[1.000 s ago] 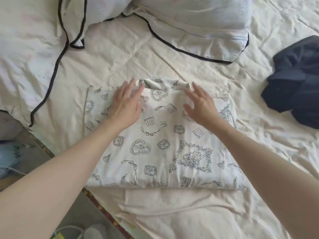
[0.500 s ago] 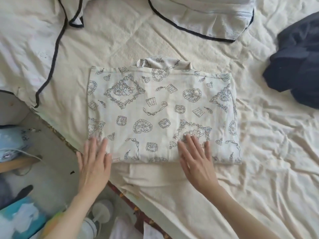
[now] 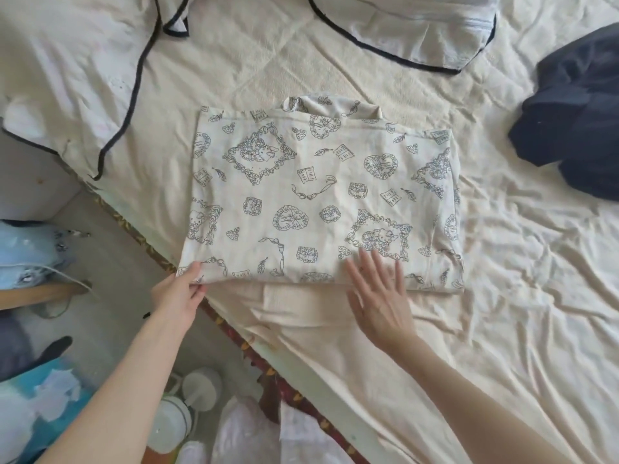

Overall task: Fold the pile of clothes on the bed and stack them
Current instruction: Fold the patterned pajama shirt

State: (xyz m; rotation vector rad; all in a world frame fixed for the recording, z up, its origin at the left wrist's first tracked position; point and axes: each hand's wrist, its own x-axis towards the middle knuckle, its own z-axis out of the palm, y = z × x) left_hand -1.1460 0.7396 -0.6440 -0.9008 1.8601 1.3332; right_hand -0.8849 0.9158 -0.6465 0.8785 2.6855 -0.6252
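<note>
- Head view: a cream cotton garment printed with dark line-drawn hearts, books and ribbons is lying folded into a flat rectangle on the cream quilted bedcover, close to the bed's near edge.
- Left hand is pinching the garment's near-left corner, thumb on top and fingers curling under the cloth.
- Right hand is lying flat, fingers spread and straight, fingertips touching the near edge; it is holding nothing.
- Progress, as I judge it: this piece is looking mostly folded, perhaps one fold short of done. A crumpled dark navy garment is waiting unfolded, well apart at far right. No stack is showing yet.
- Orientation: the rectangle's long axis is running left to right across the bed; the collar bump is pointing away, toward the pale pillows with black piping.
</note>
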